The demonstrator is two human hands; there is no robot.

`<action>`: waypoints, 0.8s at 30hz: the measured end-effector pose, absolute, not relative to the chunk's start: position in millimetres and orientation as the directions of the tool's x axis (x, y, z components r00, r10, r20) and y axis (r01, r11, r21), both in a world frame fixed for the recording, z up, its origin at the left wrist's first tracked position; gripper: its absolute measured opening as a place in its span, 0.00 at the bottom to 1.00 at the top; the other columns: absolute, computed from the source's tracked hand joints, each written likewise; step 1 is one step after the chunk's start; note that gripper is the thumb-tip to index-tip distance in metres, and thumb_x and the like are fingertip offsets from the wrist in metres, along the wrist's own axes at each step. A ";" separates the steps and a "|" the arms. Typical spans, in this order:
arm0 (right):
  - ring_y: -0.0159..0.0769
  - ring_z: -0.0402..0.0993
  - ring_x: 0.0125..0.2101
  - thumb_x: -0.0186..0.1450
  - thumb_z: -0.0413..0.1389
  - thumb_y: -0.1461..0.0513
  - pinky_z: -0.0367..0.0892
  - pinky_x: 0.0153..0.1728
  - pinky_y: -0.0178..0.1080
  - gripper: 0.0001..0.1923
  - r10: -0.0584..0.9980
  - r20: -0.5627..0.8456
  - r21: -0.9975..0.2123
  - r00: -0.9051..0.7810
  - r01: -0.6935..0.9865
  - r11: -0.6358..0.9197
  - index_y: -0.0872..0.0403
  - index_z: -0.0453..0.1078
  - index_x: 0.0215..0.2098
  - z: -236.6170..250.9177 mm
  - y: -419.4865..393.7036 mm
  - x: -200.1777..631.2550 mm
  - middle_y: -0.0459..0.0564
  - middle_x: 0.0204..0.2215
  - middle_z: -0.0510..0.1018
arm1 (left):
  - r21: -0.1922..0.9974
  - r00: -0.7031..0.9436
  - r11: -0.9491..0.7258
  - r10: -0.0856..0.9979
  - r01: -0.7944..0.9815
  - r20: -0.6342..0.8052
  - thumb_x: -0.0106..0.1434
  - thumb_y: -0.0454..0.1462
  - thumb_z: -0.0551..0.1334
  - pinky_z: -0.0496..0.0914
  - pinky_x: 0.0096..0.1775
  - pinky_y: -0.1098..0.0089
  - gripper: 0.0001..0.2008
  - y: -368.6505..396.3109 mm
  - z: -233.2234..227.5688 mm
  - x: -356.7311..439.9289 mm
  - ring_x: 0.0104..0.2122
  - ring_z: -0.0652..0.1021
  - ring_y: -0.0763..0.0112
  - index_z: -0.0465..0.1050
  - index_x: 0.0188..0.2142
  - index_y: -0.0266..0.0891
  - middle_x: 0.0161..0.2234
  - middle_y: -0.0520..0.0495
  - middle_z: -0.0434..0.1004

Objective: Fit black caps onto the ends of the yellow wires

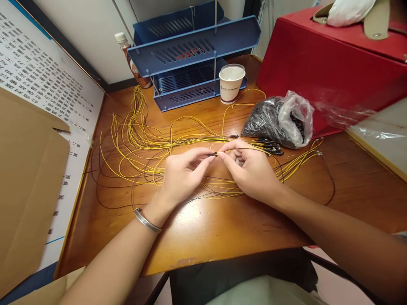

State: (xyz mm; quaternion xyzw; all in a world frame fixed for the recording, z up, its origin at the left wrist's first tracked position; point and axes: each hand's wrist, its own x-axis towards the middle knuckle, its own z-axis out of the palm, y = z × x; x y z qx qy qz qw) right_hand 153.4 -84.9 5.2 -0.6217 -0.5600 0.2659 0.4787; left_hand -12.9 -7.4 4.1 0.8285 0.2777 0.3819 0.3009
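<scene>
Here, fingertips meet over the middle of a wooden desk (203, 228): the left hand (181, 173) and the right hand (251, 169) each pinch thumb and forefinger together on one small black connector (213, 154), which sits between the two hands, held just above the desk surface. The fingers of both hands are clamped on this tiny piece; the other fingers curl loosely underneath. A thin yellow wire runs from the right hand's pinch away to the right. A silver bracelet (146, 220) circles the left wrist. Beneath and behind the hands lies a loose tangle of yellow wires (140, 140) mixed with a few dark ones — they spread across the left and centre of the desk and trail off to the right as well. Just beyond the right hand rest several small black caps (270, 146), and touching them is a clear plastic bag (280, 120) packed with more black parts. Farther back stands a paper cup (231, 82), just in front of a blue stacked letter tray (190, 51), with a brown bottle (132, 61) at the tray's left side. A large red box (318, 72) fills the far right corner. On the left — leaning along the desk edge — are a sheet of brown cardboard (28, 178) and a white printed chart (41, 76).
</scene>
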 end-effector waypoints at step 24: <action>0.23 0.56 0.18 0.68 0.56 0.60 0.52 0.20 0.32 0.06 0.942 0.191 -0.930 0.275 0.359 0.084 0.56 0.70 0.37 6.6 -84.6 150.5 0.37 0.17 0.62 | 0.741 0.503 -0.634 0.725 0.219 0.471 0.63 0.35 0.68 0.78 0.38 0.84 0.06 -8.6 3.6 -11.5 0.32 0.85 0.78 0.82 0.39 0.36 0.36 0.50 0.86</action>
